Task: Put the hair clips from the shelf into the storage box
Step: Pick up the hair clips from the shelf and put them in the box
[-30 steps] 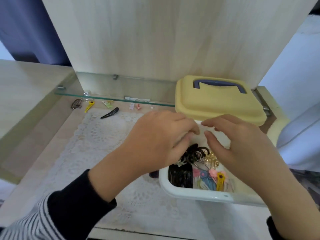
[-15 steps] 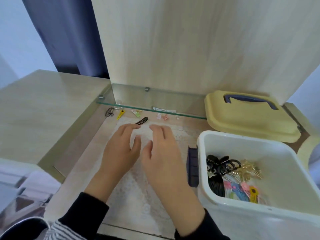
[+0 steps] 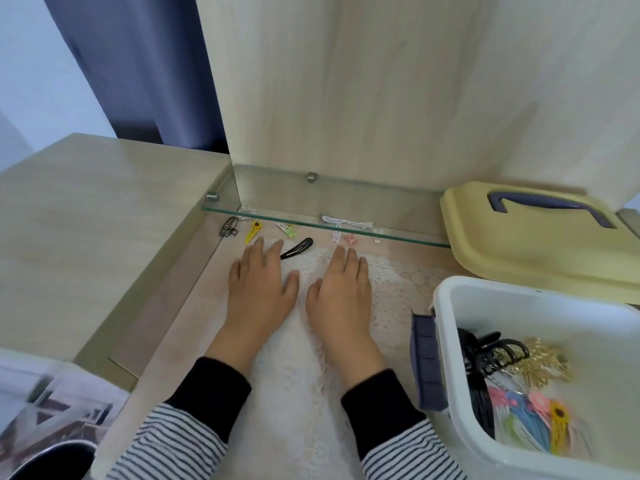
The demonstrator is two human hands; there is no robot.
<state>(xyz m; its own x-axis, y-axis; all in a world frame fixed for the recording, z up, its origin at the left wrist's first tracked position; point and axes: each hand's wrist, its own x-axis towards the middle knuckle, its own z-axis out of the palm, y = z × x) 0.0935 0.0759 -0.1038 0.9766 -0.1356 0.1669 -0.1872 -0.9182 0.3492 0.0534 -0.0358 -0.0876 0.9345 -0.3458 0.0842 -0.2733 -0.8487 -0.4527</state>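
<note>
Behind everything you have a tall panel (image 3: 346,81) of pale wood grain, and at the left a flat desk (image 3: 86,220) of the same wood. On the lower floor between them lies a white lace mat (image 3: 294,403), soft and full of small holes.

At the right, near you, stands the box (image 3: 446,306). It is smooth white plastic with round corners, open, with a dark blue ribbed latch (image 3: 427,362) on its left wall. Inside, heaped at the near left, are black claws (image 3: 495,348), gold clips (image 3: 543,365) and flat snap clips (image 3: 530,420) in pink, blue and yellow.

Far of the box lies the lid (image 3: 519,251), pale yellow and domed, with a blue handle (image 3: 547,206). It covers the right end of the shelf (image 3: 346,195), a thin clear glass plate on metal pegs.

Your left hand (image 3: 261,289) and right hand (image 3: 341,292) are flat, palms down, side by side over the mat. The fingers are straight, a little spread, and hold nothing. The left fingertips are at the end of a long black clip (image 3: 298,248); contact I cannot tell.

Along the glass front edge, from the left, are a dark claw (image 3: 229,226), a yellow clip (image 3: 252,231) and a green clip (image 3: 287,230). Then come white clips (image 3: 346,221), and small pink clips (image 3: 349,239) just far of your right fingertips.
</note>
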